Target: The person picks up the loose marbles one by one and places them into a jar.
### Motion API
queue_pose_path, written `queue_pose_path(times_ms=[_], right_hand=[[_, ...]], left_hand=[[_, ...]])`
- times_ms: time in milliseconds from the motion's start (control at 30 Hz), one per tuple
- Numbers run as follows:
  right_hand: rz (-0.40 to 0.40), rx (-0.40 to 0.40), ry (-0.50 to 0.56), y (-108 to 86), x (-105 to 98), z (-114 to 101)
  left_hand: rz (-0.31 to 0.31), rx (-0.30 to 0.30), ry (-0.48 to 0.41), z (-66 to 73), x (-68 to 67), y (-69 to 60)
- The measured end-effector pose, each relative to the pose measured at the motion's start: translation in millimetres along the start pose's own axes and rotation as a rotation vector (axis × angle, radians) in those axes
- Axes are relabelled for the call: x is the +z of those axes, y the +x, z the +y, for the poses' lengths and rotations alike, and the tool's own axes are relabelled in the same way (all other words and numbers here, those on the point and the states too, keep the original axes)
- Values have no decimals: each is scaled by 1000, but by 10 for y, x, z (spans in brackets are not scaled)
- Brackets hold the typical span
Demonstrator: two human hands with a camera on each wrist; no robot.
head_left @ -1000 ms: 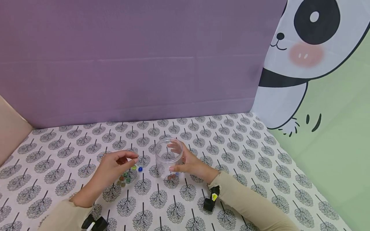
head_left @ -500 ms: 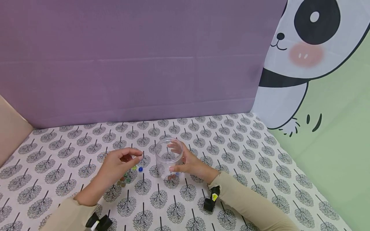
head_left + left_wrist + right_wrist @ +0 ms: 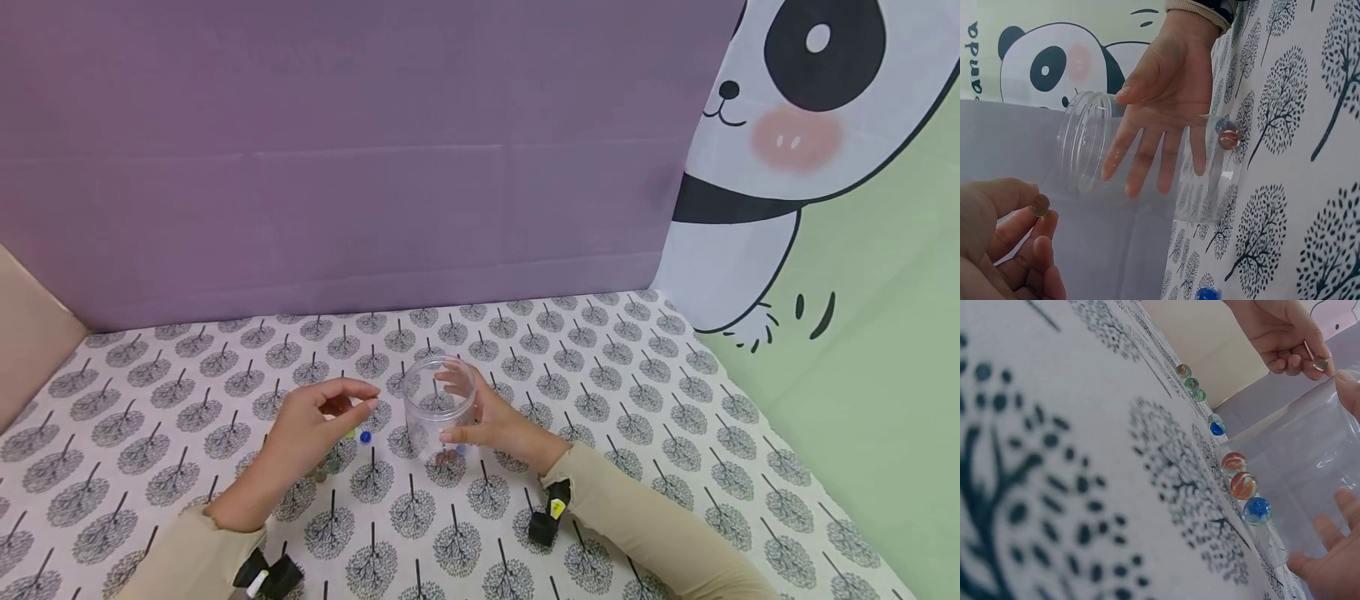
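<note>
A clear open jar [image 3: 429, 429] stands upright on the patterned cloth, two orange-striped marbles [image 3: 1244, 485] and a blue one [image 3: 1257, 511] at its bottom. Around its right side curves my right hand [image 3: 504, 425], thumb in front and fingers behind. My left hand [image 3: 307, 425] is raised left of the jar, level with its upper part; in the left wrist view its thumb and fingertip pinch a clear marble [image 3: 1039, 205]. Under and beside that hand lie a blue marble [image 3: 365, 437], a yellow-green one [image 3: 350, 433] and several green and brown ones [image 3: 332, 465].
The tree-print cloth [image 3: 465, 533] covers the table. A purple panel [image 3: 337, 167] rises behind it, with a panda picture [image 3: 795, 125] on the green wall at the right and a beige surface [image 3: 33, 333] at the left.
My left hand has moved a little to the right and up, closer to the jar, with its fingers still pinched. My right hand and the jar have stayed in place.
</note>
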State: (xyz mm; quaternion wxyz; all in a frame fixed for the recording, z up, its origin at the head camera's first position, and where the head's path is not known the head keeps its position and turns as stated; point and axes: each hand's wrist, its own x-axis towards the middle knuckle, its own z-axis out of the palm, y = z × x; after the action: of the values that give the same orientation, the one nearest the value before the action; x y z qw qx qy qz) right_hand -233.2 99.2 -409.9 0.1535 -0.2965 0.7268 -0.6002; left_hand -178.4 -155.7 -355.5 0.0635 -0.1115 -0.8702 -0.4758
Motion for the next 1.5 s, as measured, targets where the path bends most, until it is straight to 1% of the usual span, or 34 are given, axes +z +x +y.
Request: queue_pose_path(times_ms=[200,300,467,667,933,1200,1467,1500], right_hand=[[-7,3,8,0,-14,5],[-7,3,10,3,-19,12],[-18,-11,12,10,-18,20],[-25,-19,20,11,-14,18],[-19,-3,8,3,-14,9],[-26,-9,33,7,-13,24],[-37,-12,35,7,-23,18],[-39,-9,35,-4,-21,-17]], left_hand=[[4,-3,-15,19,25,12],[3,-4,-37,42,45,23],[-16,-10,-65,94,79,30],[-26,-2,-87,139,99,42],[-19,11,-75,200,134,70],[-20,30,-77,243,169,106],[-30,34,-106,272,195,125],[-30,36,-104,273,197,130]])
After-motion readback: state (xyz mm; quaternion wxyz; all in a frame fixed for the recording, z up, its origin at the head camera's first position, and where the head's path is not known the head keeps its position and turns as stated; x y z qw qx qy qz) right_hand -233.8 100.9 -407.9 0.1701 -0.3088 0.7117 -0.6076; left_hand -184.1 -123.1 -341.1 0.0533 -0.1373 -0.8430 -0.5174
